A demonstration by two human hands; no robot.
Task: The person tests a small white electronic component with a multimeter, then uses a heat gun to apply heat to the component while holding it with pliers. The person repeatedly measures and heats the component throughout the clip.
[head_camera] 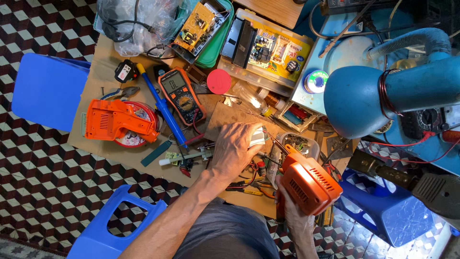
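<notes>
- The blue desk lamp [378,96] hangs over the right of the cluttered cardboard-covered counter [91,81]; one lamp is in view.
- Blue plastic stools [45,88] stand around the work spot: I count three, one to the far left, one at lower left, one at lower right.
- Orange soldering guns: two. One orange soldering gun [309,182] sits in the right hand [293,216], whose fingers are wrapped closed around the grip, its tip pointing toward the small white part. A second orange tool [117,120] lies on a round tin at the left.
- One orange multimeter [181,94] lies face up behind the hands, beside a blue-handled soldering iron [160,105].
- The left hand [235,146] lies palm down near the counter's middle, fingers closed on a small white part [258,136] and pinning it to the board.
- Judged from this, the work goes best if the left hand keeps the part flat and steady, fingertips back from the hot tip, while the gun comes in at a low angle and only touches the joint.
- One red round lid [219,81] and one solder spool [316,81] sit farther back.
</notes>
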